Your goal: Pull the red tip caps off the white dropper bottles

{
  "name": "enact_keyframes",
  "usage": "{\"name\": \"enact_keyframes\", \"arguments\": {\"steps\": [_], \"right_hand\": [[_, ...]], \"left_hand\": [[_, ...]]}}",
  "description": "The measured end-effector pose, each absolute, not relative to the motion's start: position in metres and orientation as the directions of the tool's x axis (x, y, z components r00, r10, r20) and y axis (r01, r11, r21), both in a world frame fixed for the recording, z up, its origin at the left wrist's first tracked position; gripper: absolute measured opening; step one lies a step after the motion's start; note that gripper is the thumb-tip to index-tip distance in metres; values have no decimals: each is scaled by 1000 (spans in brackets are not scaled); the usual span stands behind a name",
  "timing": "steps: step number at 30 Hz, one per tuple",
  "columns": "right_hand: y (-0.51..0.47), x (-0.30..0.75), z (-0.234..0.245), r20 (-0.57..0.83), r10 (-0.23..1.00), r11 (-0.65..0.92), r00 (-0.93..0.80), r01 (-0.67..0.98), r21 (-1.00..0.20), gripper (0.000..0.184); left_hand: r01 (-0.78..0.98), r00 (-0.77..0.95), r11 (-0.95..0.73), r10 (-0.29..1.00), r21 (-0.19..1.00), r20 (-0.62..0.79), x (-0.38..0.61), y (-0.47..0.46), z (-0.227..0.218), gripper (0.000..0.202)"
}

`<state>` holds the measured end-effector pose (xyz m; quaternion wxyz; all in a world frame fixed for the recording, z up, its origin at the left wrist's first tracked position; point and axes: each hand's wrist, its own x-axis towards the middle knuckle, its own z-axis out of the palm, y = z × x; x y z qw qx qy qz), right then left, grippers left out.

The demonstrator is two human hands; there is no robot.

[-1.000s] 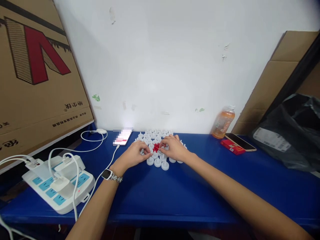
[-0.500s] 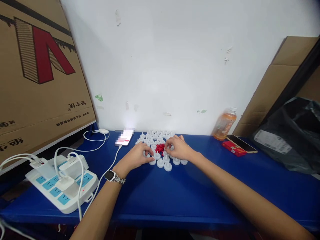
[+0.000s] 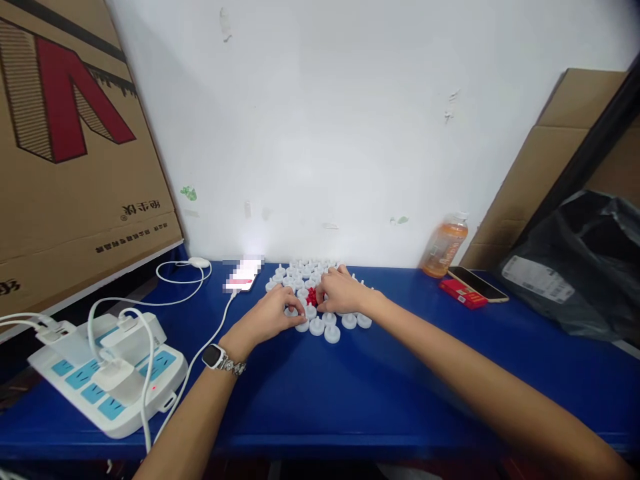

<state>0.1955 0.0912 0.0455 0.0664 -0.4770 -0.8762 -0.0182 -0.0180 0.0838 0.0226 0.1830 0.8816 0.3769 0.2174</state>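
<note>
My left hand (image 3: 277,312) is at the near left edge of a cluster of white round plastic caps (image 3: 317,326) with short upright stems. Its thumb and forefinger are closed at the stem of one white cap (image 3: 301,327), which stays on the table. My right hand (image 3: 342,291) reaches over the cluster from the right. Its fingers point down and pinch at the right edge of a small heap of red pieces (image 3: 312,297) amid the caps. Whatever lies between those fingertips is hidden. Part of the heap and several caps are covered by my right hand.
On the blue table (image 3: 320,393), a white power strip (image 3: 125,420) with plugs and cables sits left. A charging phone (image 3: 245,275) lies behind my left hand. An orange drink bottle (image 3: 446,245), red packet (image 3: 463,293), another phone (image 3: 480,285) and dark plastic bag (image 3: 575,267) are right.
My right hand has moved slightly left and down into the edge of the red heap. The left thumb and forefinger have come closer together. The whole view has shifted a little.
</note>
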Motion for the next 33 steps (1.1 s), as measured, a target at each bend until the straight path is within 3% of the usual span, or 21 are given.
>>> {"name": "enact_keyframes", "arguments": {"steps": [5, 9, 12, 16, 22, 26, 29, 33], "right_hand": [[93, 198, 41, 99, 842, 536, -530, 843, -50, 8], [87, 203, 45, 185, 852, 517, -491, 845, -138, 8], [77, 212, 49, 266, 874, 478, -406, 815, -327, 12], [60, 230, 44, 314, 892, 452, -325, 647, -614, 17], [51, 231, 25, 397, 914, 404, -89, 297, -865, 27], [49, 215, 21, 375, 925, 379, -61, 62, -923, 33], [45, 206, 22, 389, 919, 387, -70, -41, -921, 33], [40, 201, 23, 386, 919, 379, -85, -84, -922, 34]], "left_hand": [[510, 603, -678, 721, 529, 343, -17, 81, 27, 29], [416, 563, -657, 729, 628, 389, -13, 73, 33, 29], [362, 535, -602, 760, 712, 370, -8, 70, 33, 30], [308, 498, -547, 790, 779, 358, 3, 69, 26, 32], [289, 462, -513, 814, 809, 352, 21, 60, 17, 42], [351, 467, -587, 785, 730, 407, 27, 54, 19, 46], [457, 487, -617, 776, 641, 400, 28, 53, 18, 35], [472, 531, -584, 786, 661, 315, 29, 54, 13, 18]]}}
